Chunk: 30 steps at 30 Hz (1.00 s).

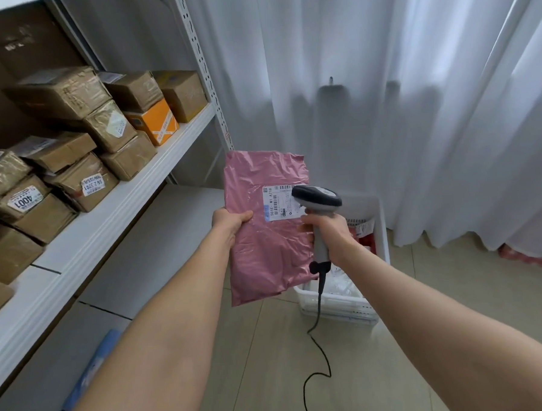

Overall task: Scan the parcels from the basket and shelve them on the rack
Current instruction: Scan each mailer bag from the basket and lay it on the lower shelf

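The pink parcel (267,255), a soft plastic mailer, is held in the air between the 2 hands, above the floor and just left of the white basket (337,305). The left hand (230,223) grips it at the middle of its left edge, thumb curled over the front and fingers hidden behind the film. The right hand (331,233) is wrapped round the handle of the scanner (316,198), whose head hangs in front of the right part of the white label (276,203) and covers some of it; whether the head touches the film cannot be told. What matters here is that the parcel's long axis runs up and away from the person, the label sits in its upper half facing the camera, and the scanner comes at it from the right, so the print that shows lies just left of the head. I judge this to be the scanning step, with shelving not yet done. For that step the rack (113,213) lies to the parcel's left, and the left hand is both the nearer 1 and the 1 carrying the parcel, so a leftward reach should be enough. The shelf bears stacked cardboard boxes (74,184) toward its back, with a bare strip of white board along the front. The scanner's cable (323,351) trails to the floor beside the basket and could snag.
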### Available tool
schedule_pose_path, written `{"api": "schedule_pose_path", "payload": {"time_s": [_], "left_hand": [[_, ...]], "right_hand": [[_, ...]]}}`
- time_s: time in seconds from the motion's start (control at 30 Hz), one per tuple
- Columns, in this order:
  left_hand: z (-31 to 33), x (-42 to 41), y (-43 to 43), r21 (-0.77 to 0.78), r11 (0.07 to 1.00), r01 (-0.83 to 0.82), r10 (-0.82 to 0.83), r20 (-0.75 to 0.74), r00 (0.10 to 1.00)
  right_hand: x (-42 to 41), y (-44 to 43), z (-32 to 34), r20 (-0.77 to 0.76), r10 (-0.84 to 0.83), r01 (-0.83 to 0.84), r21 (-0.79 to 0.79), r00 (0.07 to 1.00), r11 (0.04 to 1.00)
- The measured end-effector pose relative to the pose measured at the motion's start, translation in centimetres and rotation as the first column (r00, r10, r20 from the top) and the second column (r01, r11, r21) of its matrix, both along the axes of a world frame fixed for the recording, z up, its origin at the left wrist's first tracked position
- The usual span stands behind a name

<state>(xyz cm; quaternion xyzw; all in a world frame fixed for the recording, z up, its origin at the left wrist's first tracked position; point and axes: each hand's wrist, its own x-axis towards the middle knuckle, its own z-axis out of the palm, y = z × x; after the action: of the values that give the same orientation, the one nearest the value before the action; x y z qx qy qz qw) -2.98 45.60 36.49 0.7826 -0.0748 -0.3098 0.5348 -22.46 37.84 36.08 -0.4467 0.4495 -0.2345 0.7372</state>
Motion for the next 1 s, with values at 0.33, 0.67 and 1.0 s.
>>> {"api": "schedule_pose_path", "payload": {"time_s": [0.33,0.67,1.0], "left_hand": [[-0.4,0.7,1.1,0.040,0.997,-0.066,0.065,0.006,0.998],[-0.1,0.9,1.6,0.092,0.992,-0.084,0.082,0.028,0.996],[0.6,0.6,1.8,0.086,0.993,-0.078,0.076,0.027,0.997]], "right_hand": [[0.4,0.4,1.3,-0.029,0.048,-0.049,-0.020,0.998,0.999],[-0.1,0.7,2.0,-0.046,0.055,-0.057,-0.039,0.997,0.998],[-0.9,0.8,3.3,-0.092,0.088,-0.094,-0.058,0.992,0.994]]}}
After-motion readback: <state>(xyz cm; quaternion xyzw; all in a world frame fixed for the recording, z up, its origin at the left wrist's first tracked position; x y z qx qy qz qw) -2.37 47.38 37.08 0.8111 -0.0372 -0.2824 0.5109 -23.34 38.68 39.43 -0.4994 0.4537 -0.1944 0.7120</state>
